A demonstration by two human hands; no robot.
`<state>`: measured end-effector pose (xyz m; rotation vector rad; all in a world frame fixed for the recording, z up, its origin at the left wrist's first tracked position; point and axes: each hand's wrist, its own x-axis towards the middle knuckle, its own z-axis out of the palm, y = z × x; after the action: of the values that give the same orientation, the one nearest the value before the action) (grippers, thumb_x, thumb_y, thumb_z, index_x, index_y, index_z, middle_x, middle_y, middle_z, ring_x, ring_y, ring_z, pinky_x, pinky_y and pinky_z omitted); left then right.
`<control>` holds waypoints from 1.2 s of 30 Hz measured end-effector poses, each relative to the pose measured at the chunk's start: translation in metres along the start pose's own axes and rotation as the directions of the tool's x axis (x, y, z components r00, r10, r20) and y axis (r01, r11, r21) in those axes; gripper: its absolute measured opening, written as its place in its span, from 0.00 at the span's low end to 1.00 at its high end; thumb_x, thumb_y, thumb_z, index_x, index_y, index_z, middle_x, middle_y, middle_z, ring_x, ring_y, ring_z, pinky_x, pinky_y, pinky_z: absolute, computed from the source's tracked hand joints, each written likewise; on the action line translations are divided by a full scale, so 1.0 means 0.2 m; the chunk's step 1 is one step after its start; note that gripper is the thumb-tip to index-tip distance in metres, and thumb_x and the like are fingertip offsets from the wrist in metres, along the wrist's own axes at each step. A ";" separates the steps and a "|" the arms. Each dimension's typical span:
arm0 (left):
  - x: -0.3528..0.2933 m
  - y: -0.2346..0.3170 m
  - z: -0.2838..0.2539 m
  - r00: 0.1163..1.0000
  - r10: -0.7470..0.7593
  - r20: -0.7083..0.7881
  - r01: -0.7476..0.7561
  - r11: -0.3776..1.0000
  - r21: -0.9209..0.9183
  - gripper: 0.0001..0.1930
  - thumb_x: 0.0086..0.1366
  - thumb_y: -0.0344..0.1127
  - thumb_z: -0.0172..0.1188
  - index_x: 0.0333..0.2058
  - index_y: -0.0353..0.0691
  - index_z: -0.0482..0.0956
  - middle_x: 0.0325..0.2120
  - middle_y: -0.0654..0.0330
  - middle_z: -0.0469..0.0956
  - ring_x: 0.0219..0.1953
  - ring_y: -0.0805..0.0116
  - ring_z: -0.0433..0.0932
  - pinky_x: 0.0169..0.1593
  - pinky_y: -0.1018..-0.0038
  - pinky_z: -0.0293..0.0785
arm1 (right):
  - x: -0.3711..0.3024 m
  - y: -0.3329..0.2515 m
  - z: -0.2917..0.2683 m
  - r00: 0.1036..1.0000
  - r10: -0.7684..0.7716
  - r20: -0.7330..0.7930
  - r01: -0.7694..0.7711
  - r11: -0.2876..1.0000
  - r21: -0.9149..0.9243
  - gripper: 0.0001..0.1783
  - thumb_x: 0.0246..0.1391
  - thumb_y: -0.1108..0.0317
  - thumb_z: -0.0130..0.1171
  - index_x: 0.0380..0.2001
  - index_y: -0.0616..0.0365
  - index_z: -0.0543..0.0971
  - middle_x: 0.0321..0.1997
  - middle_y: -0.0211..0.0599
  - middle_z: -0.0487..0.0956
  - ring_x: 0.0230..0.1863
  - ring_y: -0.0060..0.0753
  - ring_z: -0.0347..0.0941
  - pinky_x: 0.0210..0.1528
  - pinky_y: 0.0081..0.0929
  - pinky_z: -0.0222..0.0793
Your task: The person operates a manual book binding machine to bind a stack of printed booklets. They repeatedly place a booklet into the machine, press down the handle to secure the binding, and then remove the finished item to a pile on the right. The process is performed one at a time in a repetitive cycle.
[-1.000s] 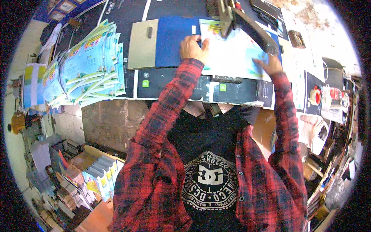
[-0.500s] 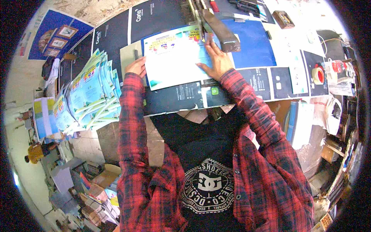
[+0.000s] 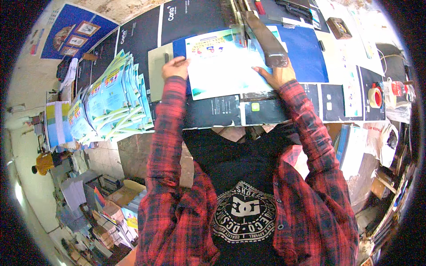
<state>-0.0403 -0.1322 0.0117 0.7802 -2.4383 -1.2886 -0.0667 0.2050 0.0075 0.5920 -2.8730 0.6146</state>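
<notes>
A white and light-blue printed sheet lies on the worktable, with colourful print along its far left part. My left hand is closed on its left edge, fingers bent. At the sheet's right side is my right hand, its thumb stretched out over the paper. The worn end of a brown lever covers most of that hand's fingers, so I cannot tell whether they grip the lever or the sheet. The lever slants from a metal device at the table's far edge, where the sheet's far right part lies under it.
A fanned pile of similar printed sheets is at the left. A blue board lies right of the sheet on black printed panels. Further right are a tape roll, a plastic jar and a small wooden box.
My left hand and the sheet have shifted to the right. The lever has come down nearer to me, and my right hand's fingers, spread on the sheet before, are now mostly hidden by it.
</notes>
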 end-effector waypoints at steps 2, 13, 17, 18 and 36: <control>-0.10 0.10 0.09 0.895 0.441 0.068 -0.433 0.821 0.373 0.24 0.55 0.35 0.66 0.50 0.37 0.74 0.49 0.54 0.77 0.51 0.58 0.76 0.54 0.60 0.71 | 0.01 0.04 0.03 0.999 -0.037 -0.037 0.037 0.999 0.012 0.48 0.50 0.38 0.60 0.64 0.61 0.62 0.70 0.47 0.59 0.72 0.48 0.52 0.70 0.45 0.49; -0.49 0.16 0.32 0.773 0.518 0.367 -0.634 0.597 0.491 0.36 0.62 0.56 0.53 0.63 0.39 0.63 0.67 0.57 0.57 0.69 0.54 0.54 0.68 0.45 0.44 | 0.06 0.14 -0.09 0.998 -0.056 -0.003 0.056 0.995 0.078 0.43 0.50 0.43 0.62 0.61 0.60 0.65 0.59 0.55 0.71 0.61 0.53 0.67 0.61 0.42 0.64; -0.49 0.12 0.32 0.781 0.546 0.303 -0.622 0.640 0.451 0.37 0.63 0.58 0.52 0.63 0.37 0.63 0.67 0.56 0.57 0.69 0.55 0.54 0.68 0.45 0.42 | 0.41 -0.15 -0.62 0.888 -0.254 -0.383 0.336 0.928 0.164 0.26 0.58 0.48 0.55 0.52 0.54 0.75 0.44 0.56 0.79 0.44 0.58 0.78 0.48 0.44 0.74; -0.49 0.13 0.34 0.786 0.533 0.314 -0.617 0.645 0.450 0.37 0.64 0.60 0.50 0.63 0.38 0.63 0.67 0.57 0.57 0.69 0.55 0.53 0.67 0.44 0.42 | 0.41 -0.34 -0.80 0.932 -0.222 -0.286 0.271 0.952 0.145 0.31 0.57 0.46 0.55 0.55 0.58 0.71 0.43 0.56 0.80 0.43 0.53 0.78 0.48 0.41 0.74; -0.51 0.10 0.34 0.788 0.545 0.286 -0.614 0.657 0.438 0.37 0.62 0.58 0.53 0.61 0.36 0.64 0.65 0.54 0.60 0.69 0.53 0.52 0.68 0.43 0.40 | 0.16 -0.54 -0.55 0.985 -0.149 -0.082 0.168 0.923 0.346 0.39 0.54 0.44 0.54 0.62 0.61 0.66 0.53 0.53 0.73 0.51 0.46 0.73 0.56 0.41 0.68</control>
<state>0.0036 -0.0177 -0.0094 -0.0487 -2.8230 -0.4490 -0.0469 0.1497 0.1530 0.8318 -2.6435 1.1103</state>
